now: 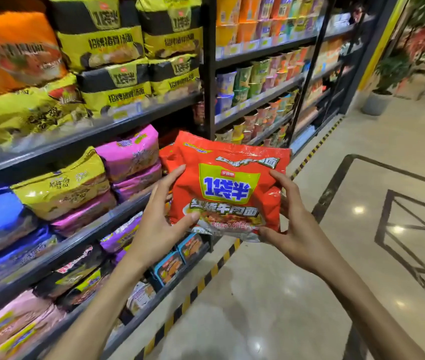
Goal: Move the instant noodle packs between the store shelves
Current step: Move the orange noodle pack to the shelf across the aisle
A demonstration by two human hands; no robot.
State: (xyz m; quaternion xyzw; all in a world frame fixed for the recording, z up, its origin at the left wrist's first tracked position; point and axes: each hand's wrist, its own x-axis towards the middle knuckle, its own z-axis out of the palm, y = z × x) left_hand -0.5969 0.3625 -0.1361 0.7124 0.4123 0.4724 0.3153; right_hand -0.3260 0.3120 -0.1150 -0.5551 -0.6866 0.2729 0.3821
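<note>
You hold the red noodle pack [228, 189] in the air between your fingers, just in front of the shelf [117, 207]. Your left hand [160, 222] and right hand [293, 222] each clasp one side edge. The wrapper looks glossy and slippery, the pack light and probably breakable, so grip the edges gently.

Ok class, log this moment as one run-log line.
held: red noodle pack | left hand: grip on left edge | right hand: grip on right edge | position: in front of shelves, off them
</note>
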